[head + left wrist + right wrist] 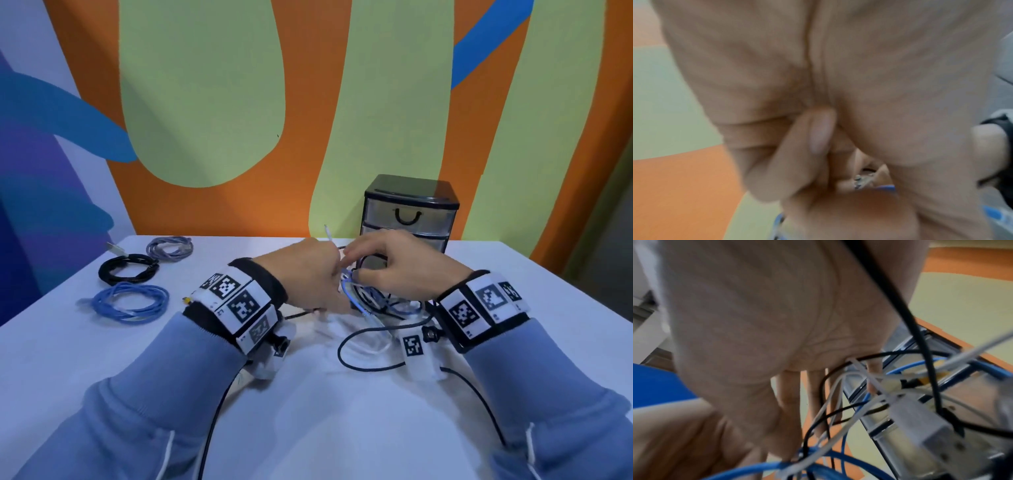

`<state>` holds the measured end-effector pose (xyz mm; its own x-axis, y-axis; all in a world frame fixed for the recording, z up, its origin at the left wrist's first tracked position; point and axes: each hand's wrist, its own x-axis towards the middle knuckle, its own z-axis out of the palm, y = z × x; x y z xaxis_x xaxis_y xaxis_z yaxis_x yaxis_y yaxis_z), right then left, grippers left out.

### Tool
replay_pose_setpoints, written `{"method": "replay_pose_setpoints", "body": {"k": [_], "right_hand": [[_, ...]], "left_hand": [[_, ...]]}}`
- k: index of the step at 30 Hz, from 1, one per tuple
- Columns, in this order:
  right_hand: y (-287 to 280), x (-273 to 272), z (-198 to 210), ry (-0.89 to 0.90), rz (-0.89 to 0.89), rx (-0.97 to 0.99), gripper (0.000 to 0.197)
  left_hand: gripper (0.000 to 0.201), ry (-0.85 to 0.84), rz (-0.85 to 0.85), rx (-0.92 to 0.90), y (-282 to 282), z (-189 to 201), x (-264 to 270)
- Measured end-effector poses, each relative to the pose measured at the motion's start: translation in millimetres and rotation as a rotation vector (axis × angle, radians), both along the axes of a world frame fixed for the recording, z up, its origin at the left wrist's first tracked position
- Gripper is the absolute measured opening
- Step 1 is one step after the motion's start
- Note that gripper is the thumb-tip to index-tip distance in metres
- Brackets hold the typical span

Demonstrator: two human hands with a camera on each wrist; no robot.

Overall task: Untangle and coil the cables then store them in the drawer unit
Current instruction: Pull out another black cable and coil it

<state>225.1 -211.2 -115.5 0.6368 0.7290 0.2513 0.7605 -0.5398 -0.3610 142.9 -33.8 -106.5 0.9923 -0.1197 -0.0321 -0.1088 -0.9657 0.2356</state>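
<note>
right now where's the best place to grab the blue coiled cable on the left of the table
Pinch the blue coil across its bundled strands on the near right arc, coming from above. It lies flat and apart from the black coil, and that arc faces the left hand; gathering every loop should keep it coiled.

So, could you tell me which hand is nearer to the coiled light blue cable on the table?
Left. The left hand is just right of the coiled light blue cable, working the tangle; the right hand sits farther right, in front of the black drawer unit.
</note>
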Motion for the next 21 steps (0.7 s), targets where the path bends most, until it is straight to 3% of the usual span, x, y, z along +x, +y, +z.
{"method": "replay_pose_setpoints", "body": {"k": [3, 5, 6, 10, 13, 17, 21], "right_hand": [[-1.8, -1.3, 4.9, -0.304, -0.118, 0.144, 0.03], [0.5, -8.3, 8.6, -0.459, -0.056, 0.379, 0.04], [4.5, -14.2, 8.7, -0.44, 0.029, 0.487, 0.046], [30.2, -38.0, 5.5, 0.095, 0.267, 0.712, 0.066], [33.9, -31.5, -1.3, 0.328, 0.248, 0.687, 0.052], [22.9, -19.7, -10.7, 0.424, 0.201, 0.39, 0.016], [22.6, -9.2, -17.9, 0.431, 0.141, 0.497, 0.016]], "left_hand": [[0.005, -0.25, 0.023, -0.304, 14.1, 5.4, -3.4], [0.005, -0.41, 0.034, -0.386, 24.3, 6.2, -3.2], [0.007, -0.447, 0.025, -0.391, 27.8, 5.3, -3.1], [0.02, -0.544, -0.068, -0.432, 28.9, 2.0, -3.5], [0.015, -0.779, -0.08, -0.536, 31.8, 2.6, 1.0], [0.014, -1.027, 0.017, -0.838, 40.6, 8.1, 1.9], [0.015, -1.287, 0.126, -1.058, 57.1, 15.0, -2.8]]}}
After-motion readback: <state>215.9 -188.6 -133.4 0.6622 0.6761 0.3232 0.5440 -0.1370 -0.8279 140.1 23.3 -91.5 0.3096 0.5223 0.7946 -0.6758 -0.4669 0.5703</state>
